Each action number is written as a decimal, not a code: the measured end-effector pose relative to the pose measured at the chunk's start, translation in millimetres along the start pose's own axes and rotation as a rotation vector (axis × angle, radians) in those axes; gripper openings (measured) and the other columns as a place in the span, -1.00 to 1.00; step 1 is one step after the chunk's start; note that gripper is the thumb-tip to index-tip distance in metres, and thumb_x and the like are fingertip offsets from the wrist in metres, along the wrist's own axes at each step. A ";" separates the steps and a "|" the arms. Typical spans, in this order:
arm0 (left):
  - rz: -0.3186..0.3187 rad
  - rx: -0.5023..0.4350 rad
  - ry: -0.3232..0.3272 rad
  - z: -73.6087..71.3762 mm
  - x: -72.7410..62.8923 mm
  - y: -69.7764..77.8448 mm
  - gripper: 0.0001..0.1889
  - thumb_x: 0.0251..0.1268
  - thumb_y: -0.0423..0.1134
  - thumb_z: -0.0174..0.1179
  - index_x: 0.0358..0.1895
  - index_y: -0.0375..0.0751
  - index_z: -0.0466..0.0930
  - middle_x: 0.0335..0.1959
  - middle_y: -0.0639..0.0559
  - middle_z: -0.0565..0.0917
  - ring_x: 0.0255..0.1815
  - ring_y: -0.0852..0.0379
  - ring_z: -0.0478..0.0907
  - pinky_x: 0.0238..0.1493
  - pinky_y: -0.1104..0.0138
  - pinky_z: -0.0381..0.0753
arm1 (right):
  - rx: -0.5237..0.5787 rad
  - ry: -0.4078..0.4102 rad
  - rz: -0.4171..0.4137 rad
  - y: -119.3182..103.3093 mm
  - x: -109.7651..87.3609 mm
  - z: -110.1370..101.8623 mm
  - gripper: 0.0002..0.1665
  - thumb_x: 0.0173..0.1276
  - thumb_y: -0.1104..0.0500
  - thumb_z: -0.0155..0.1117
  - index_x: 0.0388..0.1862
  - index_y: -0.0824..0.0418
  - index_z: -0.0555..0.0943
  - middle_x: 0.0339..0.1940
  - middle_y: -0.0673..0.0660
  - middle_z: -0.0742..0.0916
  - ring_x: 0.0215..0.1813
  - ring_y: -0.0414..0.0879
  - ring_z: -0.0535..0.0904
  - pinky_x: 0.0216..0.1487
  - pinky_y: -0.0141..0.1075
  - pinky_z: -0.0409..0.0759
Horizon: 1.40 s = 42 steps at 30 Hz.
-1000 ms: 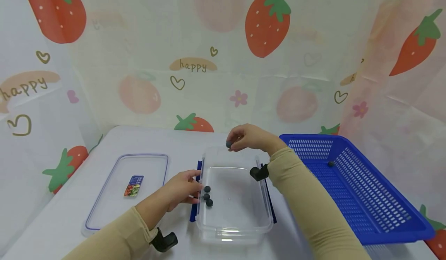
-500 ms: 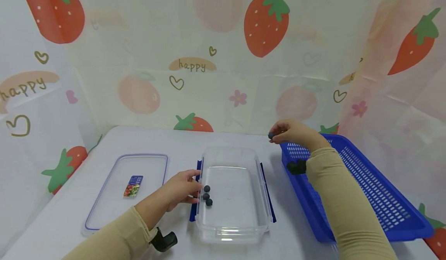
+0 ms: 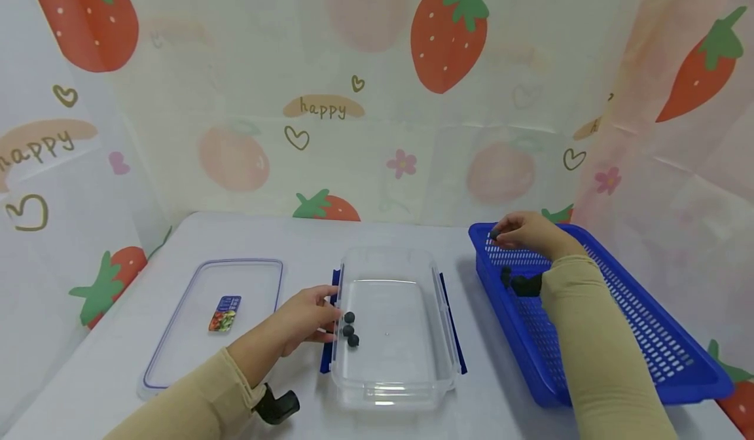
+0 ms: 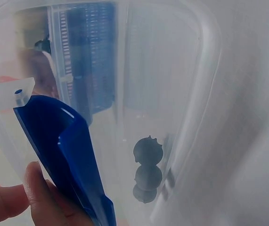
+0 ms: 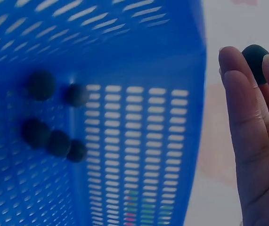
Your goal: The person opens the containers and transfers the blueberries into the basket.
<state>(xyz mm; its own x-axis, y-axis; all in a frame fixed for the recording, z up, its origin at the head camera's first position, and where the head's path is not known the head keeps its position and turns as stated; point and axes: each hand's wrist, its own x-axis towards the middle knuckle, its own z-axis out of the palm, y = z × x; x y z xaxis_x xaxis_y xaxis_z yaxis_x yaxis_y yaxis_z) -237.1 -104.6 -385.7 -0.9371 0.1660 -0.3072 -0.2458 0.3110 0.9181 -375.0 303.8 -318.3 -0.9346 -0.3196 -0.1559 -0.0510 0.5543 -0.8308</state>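
Observation:
My right hand pinches a blueberry between thumb and fingertips, over the far left corner of the blue perforated basket. Inside that corner lie several more blueberries, seen best in the right wrist view. With the left hand I hold the left side of a clear plastic box, fingers at its rim and around the dark blue side latch. Three blueberries rest on the box floor, close against its left wall. The right forearm hides part of the basket.
To the left, a clear lid with a blue seal lies flat, bearing a small printed label. Another blue latch hangs on the box's right side. Behind the white table stands a strawberry-print curtain.
My right hand has swung right with the blueberry, from above the box's far end to the basket's far left corner. The left hand and the berries in the box stay put.

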 end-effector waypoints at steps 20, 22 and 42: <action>0.004 0.002 0.005 -0.1 -0.4 -0.9 -0.43 0.25 -0.30 0.10 0.34 -0.18 0.19 -0.25 -0.22 0.49 -0.34 0.04 0.51 -0.30 0.29 0.65 | -0.024 0.035 0.075 17.0 0.4 1.9 -0.57 0.32 0.39 0.06 0.11 0.60 0.31 -0.07 0.37 0.57 -0.08 0.00 0.60 0.04 -0.16 0.54; 0.004 0.002 0.003 -0.2 -0.6 -0.7 -0.43 0.26 -0.30 0.10 0.34 -0.18 0.19 -0.25 -0.23 0.49 -0.34 0.04 0.51 -0.30 0.29 0.65 | -0.017 0.032 0.069 15.7 0.4 1.1 -0.56 0.31 0.39 0.07 0.11 0.60 0.31 -0.08 0.35 0.59 -0.09 -0.03 0.61 0.02 -0.20 0.56; 0.005 -0.006 0.003 -1.2 -1.6 -0.4 -0.44 0.26 -0.30 0.09 0.34 -0.18 0.19 -0.26 -0.21 0.49 -0.34 0.04 0.51 -0.29 0.29 0.65 | -0.171 -0.065 -0.143 -72.5 18.1 50.6 -0.65 0.27 0.18 0.22 0.01 0.30 0.51 -0.11 0.23 0.63 -0.11 -0.05 0.62 0.00 -0.17 0.57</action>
<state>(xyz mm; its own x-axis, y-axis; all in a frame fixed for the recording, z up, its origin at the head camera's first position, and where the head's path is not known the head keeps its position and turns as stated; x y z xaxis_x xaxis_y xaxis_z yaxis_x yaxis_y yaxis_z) -235.8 -106.1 -385.2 -0.9390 0.1643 -0.3021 -0.2430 0.3045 0.9210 -370.5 218.9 -288.0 -0.8892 -0.4502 -0.0814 -0.2457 0.6200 -0.7451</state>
